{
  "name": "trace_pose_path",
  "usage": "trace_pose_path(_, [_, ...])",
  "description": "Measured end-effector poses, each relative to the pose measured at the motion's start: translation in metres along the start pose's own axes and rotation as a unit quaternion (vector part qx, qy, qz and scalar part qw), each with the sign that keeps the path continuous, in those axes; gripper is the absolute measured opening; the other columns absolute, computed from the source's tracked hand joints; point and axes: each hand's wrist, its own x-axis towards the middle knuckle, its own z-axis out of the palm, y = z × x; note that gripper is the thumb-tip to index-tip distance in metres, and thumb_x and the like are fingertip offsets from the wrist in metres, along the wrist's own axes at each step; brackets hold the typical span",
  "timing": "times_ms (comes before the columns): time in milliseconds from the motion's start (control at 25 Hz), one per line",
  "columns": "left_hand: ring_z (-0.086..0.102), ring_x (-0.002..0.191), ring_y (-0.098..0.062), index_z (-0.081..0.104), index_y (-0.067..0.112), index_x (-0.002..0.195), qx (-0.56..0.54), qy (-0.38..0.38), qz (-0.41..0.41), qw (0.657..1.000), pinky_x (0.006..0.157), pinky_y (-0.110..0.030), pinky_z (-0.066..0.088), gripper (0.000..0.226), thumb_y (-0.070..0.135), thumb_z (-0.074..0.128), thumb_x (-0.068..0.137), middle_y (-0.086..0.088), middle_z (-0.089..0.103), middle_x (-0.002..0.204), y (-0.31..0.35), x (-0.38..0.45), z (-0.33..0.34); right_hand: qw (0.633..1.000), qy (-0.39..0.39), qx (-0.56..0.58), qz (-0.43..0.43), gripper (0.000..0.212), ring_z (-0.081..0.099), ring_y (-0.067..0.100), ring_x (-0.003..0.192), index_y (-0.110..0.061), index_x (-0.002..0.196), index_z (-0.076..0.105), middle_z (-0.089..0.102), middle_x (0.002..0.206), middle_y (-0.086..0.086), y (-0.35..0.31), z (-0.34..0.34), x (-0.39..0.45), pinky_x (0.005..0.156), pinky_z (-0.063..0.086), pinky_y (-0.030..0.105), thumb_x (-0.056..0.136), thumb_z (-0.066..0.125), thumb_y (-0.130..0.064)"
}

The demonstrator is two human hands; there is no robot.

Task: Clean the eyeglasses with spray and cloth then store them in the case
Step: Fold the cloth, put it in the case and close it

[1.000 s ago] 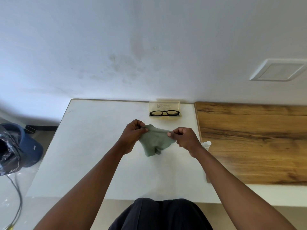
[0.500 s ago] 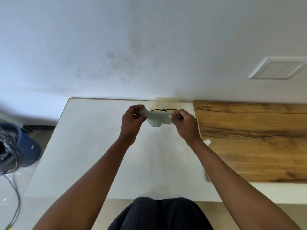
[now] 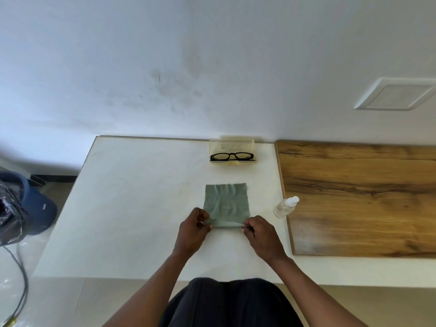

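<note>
A grey-green cleaning cloth (image 3: 226, 204) lies spread flat on the white table (image 3: 132, 199). My left hand (image 3: 194, 228) pinches its near left corner and my right hand (image 3: 260, 233) pinches its near right corner. Black-framed eyeglasses (image 3: 232, 156) rest in an open translucent yellowish case (image 3: 231, 144) at the table's far edge by the wall. A small clear spray bottle (image 3: 285, 206) with a white cap lies on its side to the right of the cloth, at the edge of the wooden board.
A wooden board (image 3: 363, 197) covers the right part of the surface. On the floor to the left stands a blue bin (image 3: 35, 208) with a black bag (image 3: 9, 215), and a cable (image 3: 21, 279) runs below it. A white wall plate (image 3: 398, 94) is at upper right.
Both hands held the cloth up in front of the glasses case, then drew back towards me and laid it flat on the table. The spray bottle is now uncovered.
</note>
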Motion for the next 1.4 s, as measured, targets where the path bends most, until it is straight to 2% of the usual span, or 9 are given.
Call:
trace_pose_path(120, [0.053, 0.066, -0.009, 0.058, 0.021, 0.098, -0.012, -0.020, -0.011, 1.000, 0.059, -0.003, 0.039, 0.034, 0.002, 0.073, 0.073, 0.005, 0.057, 0.075, 0.000, 0.001, -0.001, 1.000, -0.005, -0.001, 0.007, 0.009, 0.058, 0.023, 0.083, -0.003, 0.092, 0.064, 0.060, 0.091, 0.010, 0.002, -0.001, -0.003, 0.073, 0.043, 0.028, 0.085, 0.059, -0.005])
trace_pose_path(240, [0.051, 0.067, -0.011, 0.066, 0.014, 0.087, -0.008, -0.029, -0.016, 0.999, 0.057, -0.003, 0.038, 0.018, 0.005, 0.074, 0.074, 0.004, 0.058, 0.071, -0.002, 0.001, -0.005, 1.000, -0.007, -0.006, 0.011, 0.011, 0.058, 0.023, 0.085, -0.004, 0.095, 0.064, 0.061, 0.092, 0.009, 0.004, -0.003, -0.004, 0.073, 0.043, 0.027, 0.086, 0.058, -0.006])
trace_pose_path(400, [0.054, 0.069, -0.007, 0.066, 0.011, 0.082, -0.048, -0.015, -0.017, 0.999, 0.060, -0.004, 0.038, 0.008, 0.006, 0.070, 0.079, 0.002, 0.061, 0.073, -0.001, -0.001, -0.012, 0.999, -0.017, -0.028, 0.004, 0.012, 0.052, 0.021, 0.093, -0.006, 0.097, 0.063, 0.061, 0.096, 0.007, 0.005, -0.007, -0.003, 0.076, 0.043, 0.030, 0.087, 0.058, -0.010])
trace_pose_path(600, [0.059, 0.071, 0.008, 0.062, 0.024, 0.097, -0.069, -0.007, -0.028, 0.997, 0.068, -0.014, 0.040, 0.015, 0.015, 0.065, 0.086, 0.002, 0.072, 0.083, 0.000, -0.006, -0.016, 0.999, -0.042, 0.019, 0.024, 0.007, 0.054, 0.019, 0.085, -0.009, 0.090, 0.064, 0.062, 0.089, 0.003, 0.000, -0.011, 0.002, 0.075, 0.044, 0.028, 0.083, 0.062, -0.011])
trace_pose_path(760, [0.062, 0.081, -0.010, 0.064, 0.013, 0.098, -0.088, -0.019, -0.065, 0.994, 0.071, -0.018, 0.044, 0.015, 0.012, 0.067, 0.084, -0.005, 0.072, 0.088, 0.000, -0.002, -0.020, 0.995, -0.054, 0.060, 0.051, 0.007, 0.054, 0.012, 0.077, -0.012, 0.088, 0.066, 0.059, 0.083, -0.004, -0.003, -0.012, 0.005, 0.070, 0.040, 0.021, 0.081, 0.066, -0.014])
trace_pose_path(1000, [0.055, 0.065, -0.007, 0.064, 0.012, 0.088, -0.113, -0.039, -0.092, 0.989, 0.056, -0.015, 0.040, 0.014, 0.001, 0.066, 0.080, 0.001, 0.063, 0.075, 0.001, -0.003, -0.020, 0.993, -0.066, 0.072, 0.072, 0.007, 0.050, 0.003, 0.071, -0.016, 0.087, 0.065, 0.057, 0.084, -0.004, -0.001, -0.011, 0.004, 0.063, 0.036, 0.010, 0.080, 0.067, -0.013])
trace_pose_path(1120, [0.054, 0.068, -0.012, 0.062, 0.007, 0.093, -0.138, -0.048, -0.096, 0.985, 0.059, -0.019, 0.043, 0.019, -0.006, 0.061, 0.079, -0.004, 0.059, 0.077, 0.000, -0.004, -0.019, 0.991, -0.066, 0.075, 0.084, 0.009, 0.052, 0.007, 0.076, -0.015, 0.089, 0.065, 0.057, 0.088, -0.003, 0.002, -0.011, 0.002, 0.066, 0.036, 0.011, 0.081, 0.065, -0.011])
trace_pose_path(1240, [0.055, 0.073, -0.015, 0.063, 0.006, 0.094, -0.145, -0.067, -0.087, 0.983, 0.066, -0.022, 0.046, 0.019, -0.004, 0.066, 0.079, -0.006, 0.059, 0.077, -0.002, -0.007, -0.019, 0.992, -0.070, 0.062, 0.080, 0.011, 0.053, 0.009, 0.080, -0.013, 0.094, 0.066, 0.057, 0.089, -0.003, 0.004, -0.010, 0.001, 0.066, 0.036, 0.011, 0.084, 0.062, -0.009])
trace_pose_path(1400, [0.059, 0.074, -0.014, 0.070, 0.013, 0.079, -0.084, -0.064, -0.050, 0.993, 0.072, -0.024, 0.045, 0.010, 0.004, 0.072, 0.077, 0.000, 0.066, 0.075, -0.005, -0.009, -0.020, 0.993, -0.069, 0.054, 0.078, 0.009, 0.053, 0.010, 0.079, -0.012, 0.093, 0.065, 0.058, 0.089, -0.002, 0.005, -0.010, 0.000, 0.070, 0.039, 0.018, 0.085, 0.062, -0.012])
